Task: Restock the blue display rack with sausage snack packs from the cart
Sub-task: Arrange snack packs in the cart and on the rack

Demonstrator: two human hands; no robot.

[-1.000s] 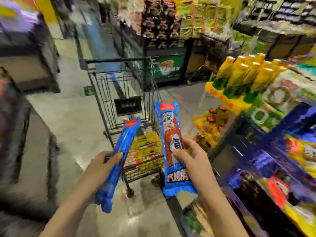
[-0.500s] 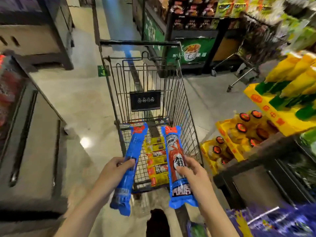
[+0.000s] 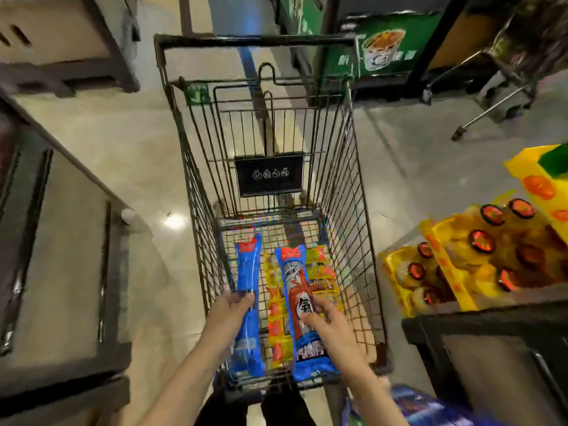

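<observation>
The left hand (image 3: 229, 315) grips a long blue plastic sausage snack pack (image 3: 247, 305) around its middle, fingers curled over the front. Just beside it, the right hand (image 3: 325, 321) pinches a second long blue pack printed with a red sausage (image 3: 299, 305), thumb and fingers on its face. Both packs point away from the person and hang over the near end of the black wire shopping cart (image 3: 353, 241), side by side with a narrow gap between them. Under them, on the cart floor, lie yellow and red snack packets (image 3: 276, 327). The cart's wire walls close in on both sides, and its far end carries a small black sign (image 3: 269, 175). Pale glossy floor (image 3: 123, 149) lies open to the left of the cart, up to a dark shelf unit (image 3: 61, 272). To the right, a dark stand holds yellow trays of red-capped jars (image 3: 479, 259), near the cart's wall. A blurred blue edge (image 3: 430, 407) shows at the lower right.
</observation>
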